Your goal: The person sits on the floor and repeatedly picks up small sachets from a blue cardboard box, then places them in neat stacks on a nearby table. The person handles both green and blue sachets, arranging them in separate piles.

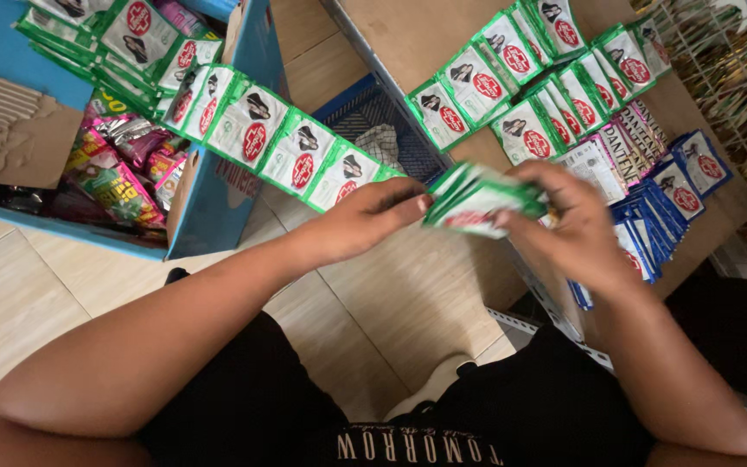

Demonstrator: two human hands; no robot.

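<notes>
- The person's black trousers (244, 406) filled the bottom of the view, with pale floor tiles (408, 294) beyond the knees.
- The left hand (365, 220) reached in from the left, its fingers (408, 203) pressed together on the near end of a folded bundle of green sachets (477, 201).
- The right hand (568, 229) held the same bundle from the other side, its fingers (533, 177) curled and clamped over the top edge.
- The bundle sat in mid-air between both hands, above the floor and the edge of a brown shelf board (417, 35); it was slightly blurred, bright green with white faces and a red round mark.
- From the bundle a strip of joined green sachets (278, 143) ran up and left into a blue cardboard box (218, 199), which also held pink and silver packets (123, 164).
- On the shelf board lay rows of green sachets (529, 86), and beside the right hand stood blue sachets (659, 216) on edge.
</notes>
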